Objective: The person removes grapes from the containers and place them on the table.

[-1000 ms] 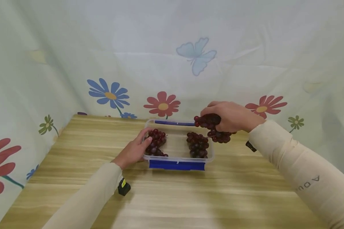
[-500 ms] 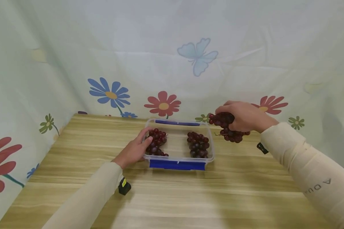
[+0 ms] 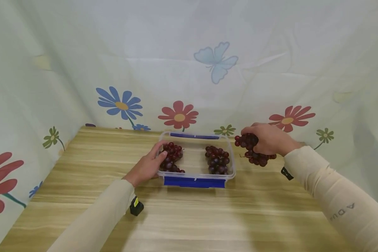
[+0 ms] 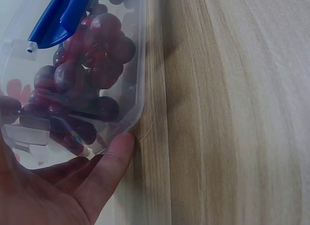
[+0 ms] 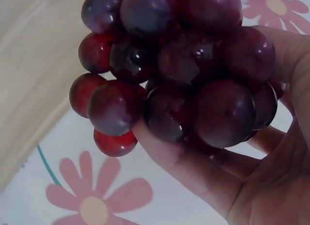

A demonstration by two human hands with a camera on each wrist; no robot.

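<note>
A clear plastic food container [image 3: 195,175] with blue clip flaps stands on the wooden table. My left hand [image 3: 146,164] grips its left end, with the thumb at the rim; in the left wrist view, fingers [image 4: 109,174] press against the lower corner. Two bunches of dark red grapes lie in the container: the left grape bunch [image 3: 173,154], partly behind my thumb, and the right grape bunch [image 3: 217,161]. Beyond the container's right side, my right hand [image 3: 269,140] holds another grape bunch [image 3: 259,158] with a thin stem sticking out. Close up, the right wrist view shows fingers curled around these grapes [image 5: 193,80].
The wooden table [image 3: 189,217] reaches back to a pale curtain [image 3: 163,42] printed with flowers and a butterfly. Small black devices sit at both wrists, the left device [image 3: 136,205] and the right device [image 3: 287,173].
My right hand has moved right, away from above the container's edge, and then lower, carrying the grape bunch. The left hand and container stay in place.
</note>
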